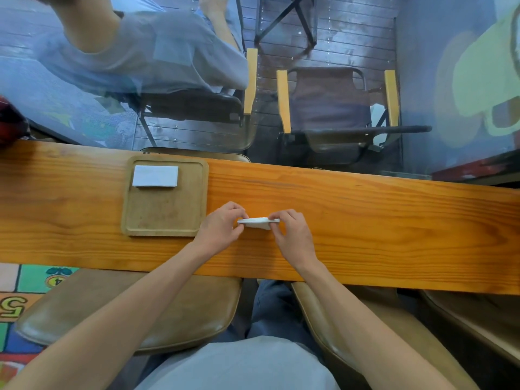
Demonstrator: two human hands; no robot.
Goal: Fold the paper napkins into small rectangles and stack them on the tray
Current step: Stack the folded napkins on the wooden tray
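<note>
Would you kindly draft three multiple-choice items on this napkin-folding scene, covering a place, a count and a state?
1. Where on the square wooden tray does the folded white paper napkin lie?
A. far left corner
B. near right corner
C. centre

2. How many napkin piles rest on the tray?
A. none
B. one
C. three

3. What is the state of the white napkin being folded?
A. flat on the orange wooden table
B. crumpled in one fist
C. pinched between both hands

Answers: 1 A, it sits by the tray's far left rim. 2 B, a single white rectangle shows there. 3 C, the left hand and right hand each have a grip on one end.
</note>
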